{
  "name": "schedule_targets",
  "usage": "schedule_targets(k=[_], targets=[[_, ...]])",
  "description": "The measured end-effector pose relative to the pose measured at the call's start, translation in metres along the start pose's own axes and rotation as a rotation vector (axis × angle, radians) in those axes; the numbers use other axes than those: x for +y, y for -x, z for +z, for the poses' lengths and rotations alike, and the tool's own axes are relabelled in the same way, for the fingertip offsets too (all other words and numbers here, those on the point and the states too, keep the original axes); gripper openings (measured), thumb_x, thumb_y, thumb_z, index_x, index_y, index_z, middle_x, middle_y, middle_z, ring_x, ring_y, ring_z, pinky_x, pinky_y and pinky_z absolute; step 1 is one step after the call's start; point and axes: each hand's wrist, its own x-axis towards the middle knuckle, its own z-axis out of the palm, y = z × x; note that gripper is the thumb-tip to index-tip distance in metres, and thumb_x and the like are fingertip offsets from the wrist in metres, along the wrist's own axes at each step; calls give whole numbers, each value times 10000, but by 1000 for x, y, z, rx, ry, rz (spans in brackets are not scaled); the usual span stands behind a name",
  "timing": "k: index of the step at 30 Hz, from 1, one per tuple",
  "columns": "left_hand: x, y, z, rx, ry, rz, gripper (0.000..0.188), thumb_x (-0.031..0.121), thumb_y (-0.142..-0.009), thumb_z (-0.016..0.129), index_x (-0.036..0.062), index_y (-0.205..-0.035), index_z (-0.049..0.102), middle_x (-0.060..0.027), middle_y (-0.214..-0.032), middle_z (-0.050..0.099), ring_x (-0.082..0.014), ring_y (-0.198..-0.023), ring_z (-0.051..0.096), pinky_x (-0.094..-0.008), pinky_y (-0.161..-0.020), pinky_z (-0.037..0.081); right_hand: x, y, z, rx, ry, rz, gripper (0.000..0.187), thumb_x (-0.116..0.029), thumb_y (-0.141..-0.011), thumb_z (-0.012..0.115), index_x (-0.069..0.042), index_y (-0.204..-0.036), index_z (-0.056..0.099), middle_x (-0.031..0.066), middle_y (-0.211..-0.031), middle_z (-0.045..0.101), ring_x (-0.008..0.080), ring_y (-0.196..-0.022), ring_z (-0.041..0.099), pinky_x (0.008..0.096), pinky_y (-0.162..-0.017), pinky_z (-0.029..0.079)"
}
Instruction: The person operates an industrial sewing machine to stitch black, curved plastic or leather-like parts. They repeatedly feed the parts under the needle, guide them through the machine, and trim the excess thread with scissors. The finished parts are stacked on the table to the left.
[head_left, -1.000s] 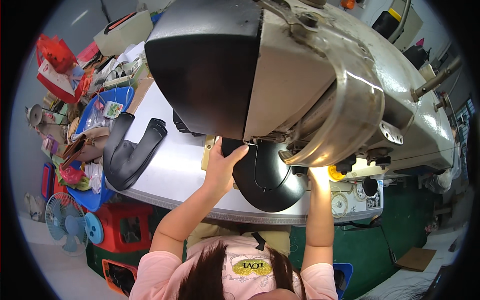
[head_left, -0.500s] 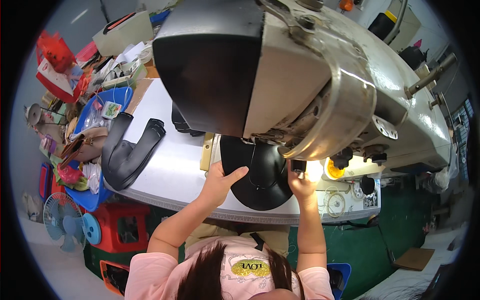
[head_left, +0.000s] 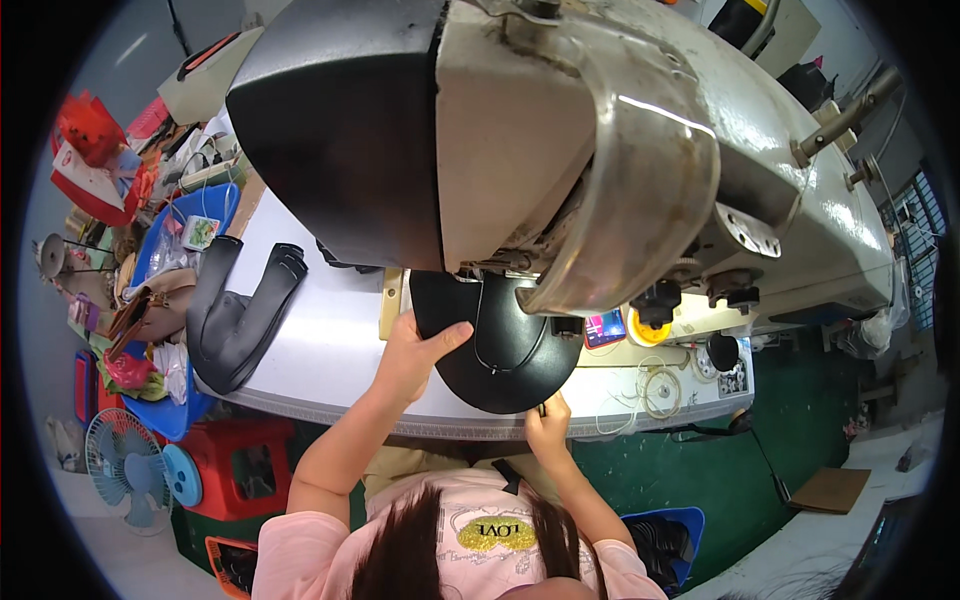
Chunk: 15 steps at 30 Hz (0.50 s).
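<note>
Under the head of a large sewing machine (head_left: 520, 160) lies a black, rounded, leather-like piece (head_left: 510, 345) with a curved seam line across it. My left hand (head_left: 408, 355) grips its left edge, thumb on top and fingers beneath. At the front right rim of the piece, my right hand (head_left: 547, 425) is closed, with a small dark thing at its fingertips that is too small to name. The needle area is largely hidden by the machine head and its clear curved guard (head_left: 635, 170).
Folded black pieces (head_left: 240, 320) lie on the white table (head_left: 310, 350) to the left. Beyond them stands a cluttered blue basket (head_left: 170, 400). A phone (head_left: 604, 328), a yellow round item (head_left: 648, 328) and a loop of thread (head_left: 660, 392) are at the right. A fan (head_left: 125, 465) stands lower left.
My right hand has moved from the right side of the black piece down to its front rim. The left hand keeps its grip. The whole view has shifted slightly, and a phone now shows.
</note>
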Motion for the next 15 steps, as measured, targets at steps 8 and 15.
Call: schedule_targets(k=[8,15], targets=[[2,-8,5,27,-48,117,240,41,-732,657,16,-938,537,-7,-825,565,-91,-752,539,-234,-701,453,-2,-24,-16,8,-921,453,248,-199,-888,444,-48,-699,500,-3,-570,445,63,-407,359,193,-382,269],[-11,10,-4,-31,-121,-3,215,45,-736,647,-21,-926,571,-42,-855,594,-97,-749,546,-237,-688,456,-7,-74,-33,-17,-1405,593,471,-460,-891,312,-53,-961,539,13,-651,572,48,-341,365,163,-309,265]])
